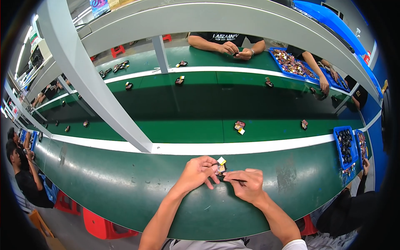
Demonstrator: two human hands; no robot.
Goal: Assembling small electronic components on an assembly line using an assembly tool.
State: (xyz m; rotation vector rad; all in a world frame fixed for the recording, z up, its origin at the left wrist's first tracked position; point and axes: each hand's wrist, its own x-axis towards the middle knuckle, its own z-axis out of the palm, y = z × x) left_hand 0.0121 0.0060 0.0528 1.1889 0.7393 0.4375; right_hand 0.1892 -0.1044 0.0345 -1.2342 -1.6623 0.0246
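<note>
Over the green worktop (125,183), my left hand (195,175) is closed on a small black electronic part (220,168) with reddish and tan innards and a white-and-yellow tag (221,161) sticking up from it. My right hand (246,183) pinches a thin dark stick-like tool (235,180), its tip at the part's right edge. Too little of the tool shows to tell its exact kind. Fingers cover some of the part.
Beyond a white rail runs a green conveyor belt (179,132) carrying scattered similar parts (239,126). Blue trays (346,146) of parts stand at right. A grey metal post (96,79) rises at left. Across the belt, a person's hands (237,50) hold a small dark item.
</note>
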